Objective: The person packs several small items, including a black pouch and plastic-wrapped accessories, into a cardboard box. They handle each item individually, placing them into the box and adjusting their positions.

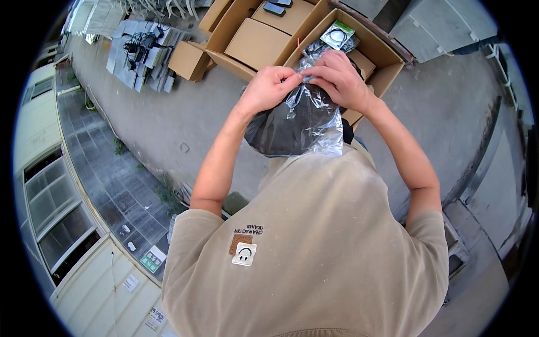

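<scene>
In front of my chest hangs a clear plastic bag (328,137) with a dark, fabric-like item (281,126) inside; its exact kind is hidden by folds and glare. My left hand (270,88) pinches the gathered top of the bag. Close beside it, my right hand (338,80) grips the same bunched plastic, the fingertips of both hands almost meeting. Just beyond the hands stands an open cardboard box (387,70), holding a green-and-white packet (337,35) with a dark cable loop and more dark items in clear plastic.
Left of that box, another open carton (236,64) holds smaller brown boxes (259,42) with dark blocks (274,9) on top. A small carton (189,60) stands farther left, near stacked grey panels (147,53) bearing tangled black cables (140,46). Large grey panels (443,25) lie at the far right.
</scene>
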